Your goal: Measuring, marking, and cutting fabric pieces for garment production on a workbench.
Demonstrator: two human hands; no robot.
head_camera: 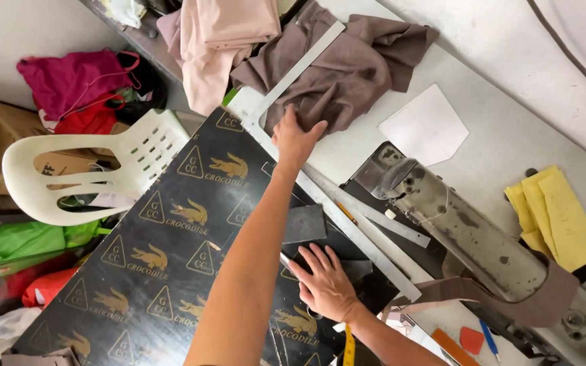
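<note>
My left hand [295, 137] grips the brown cloth [347, 68] at the far table [496, 135] end (beside the diagonal metal ruler [337, 210]); my right hand [323, 281] rests flat, nearer me, on dark fabric pieces [304, 224].

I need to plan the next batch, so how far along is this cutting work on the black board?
Laid out already: the metal L-square lies along the black board, and small dark cut pieces sit on it. In hand: the left hand grips the brown fabric by the square, while the right hand presses on dark material. Still bunched and not spread: that brown fabric and the pink fabric.
</note>
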